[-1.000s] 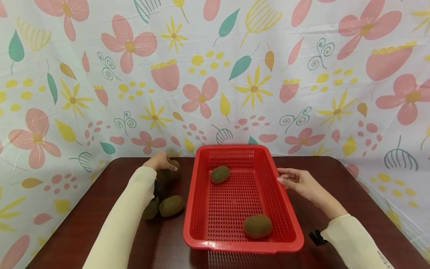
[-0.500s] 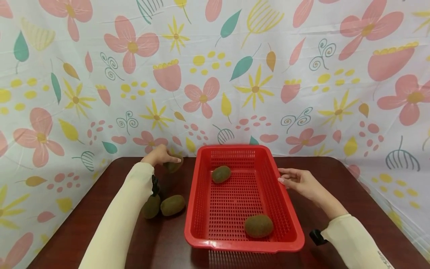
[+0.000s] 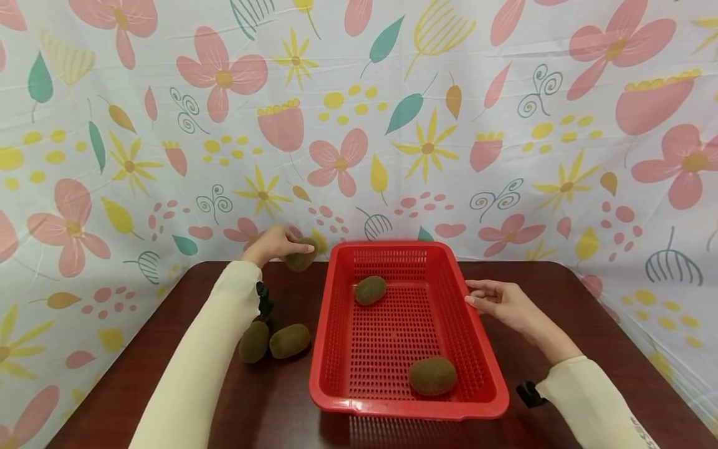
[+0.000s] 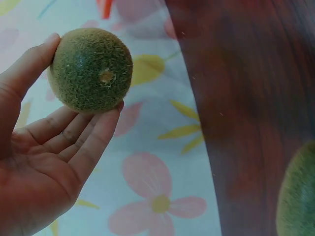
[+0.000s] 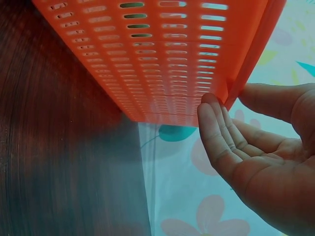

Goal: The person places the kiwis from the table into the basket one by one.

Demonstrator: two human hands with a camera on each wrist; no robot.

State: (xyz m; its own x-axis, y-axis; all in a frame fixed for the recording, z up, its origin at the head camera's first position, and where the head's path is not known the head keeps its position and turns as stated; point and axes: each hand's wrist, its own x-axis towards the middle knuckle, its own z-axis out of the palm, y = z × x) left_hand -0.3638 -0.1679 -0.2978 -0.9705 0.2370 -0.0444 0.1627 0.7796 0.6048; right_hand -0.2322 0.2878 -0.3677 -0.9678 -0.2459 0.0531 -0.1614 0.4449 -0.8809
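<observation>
My left hand [image 3: 276, 243] pinches a brown, fuzzy kiwi [image 4: 91, 71] between thumb and fingers, lifted above the table's far left part. In the left wrist view the kiwi's round end faces the camera. A red plastic basket [image 3: 409, 408] with slotted walls stands on the table. Inside it lie two kiwis, one at the back left [image 3: 370, 290] and one at the front right [image 3: 432, 376]. My right hand [image 3: 505, 305] holds the basket's right rim, thumb at the edge and fingertips [image 5: 209, 110] against the outer wall beneath it.
Two more kiwis lie on the dark wooden table [image 3: 280, 411] left of the basket: one [image 3: 255, 342] beside my left sleeve, another [image 3: 290, 341] close to the basket wall. A white cloth [image 3: 348, 81] with printed flowers hangs behind the table.
My left hand has raised the kiwi from the table and moved it slightly right, towards the basket's far left corner. The right hand and basket have stayed in place.
</observation>
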